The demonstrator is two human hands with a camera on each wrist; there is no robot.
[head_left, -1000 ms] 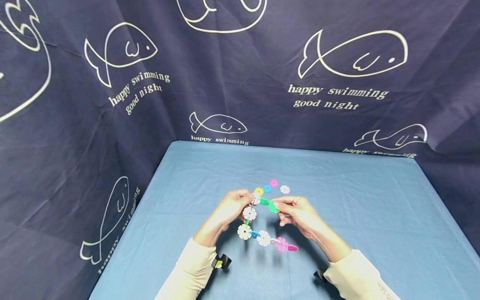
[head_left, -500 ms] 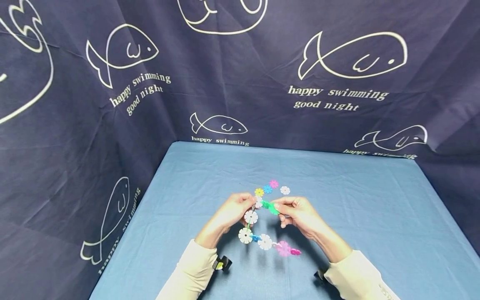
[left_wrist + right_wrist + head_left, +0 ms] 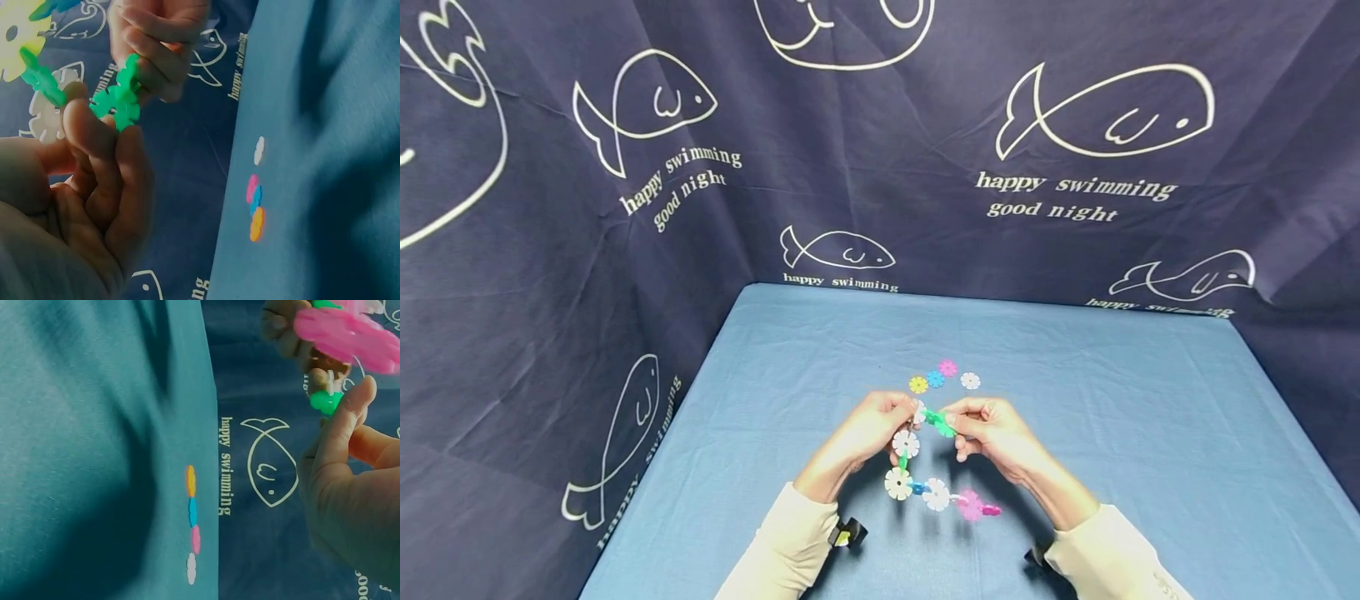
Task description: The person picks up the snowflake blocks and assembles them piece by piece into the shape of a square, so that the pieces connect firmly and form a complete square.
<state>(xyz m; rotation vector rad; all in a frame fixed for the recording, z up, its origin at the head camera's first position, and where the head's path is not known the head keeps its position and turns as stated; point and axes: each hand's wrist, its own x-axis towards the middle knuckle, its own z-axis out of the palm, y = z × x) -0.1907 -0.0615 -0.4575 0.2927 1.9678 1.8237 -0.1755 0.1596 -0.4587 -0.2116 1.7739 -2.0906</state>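
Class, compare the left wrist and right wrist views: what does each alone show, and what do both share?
Only the left wrist view shows the linked pale yellow flower disc and linked blue disc. Only the right wrist view shows the linked pink flower disc. Both show the left hand, right hand, green discs, four loose flower discs, blue tablecloth and fish-printed navy cloth.

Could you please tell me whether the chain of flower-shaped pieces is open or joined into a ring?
Open: the chain ends in a magenta piece, apart from the green piece in the right hand.
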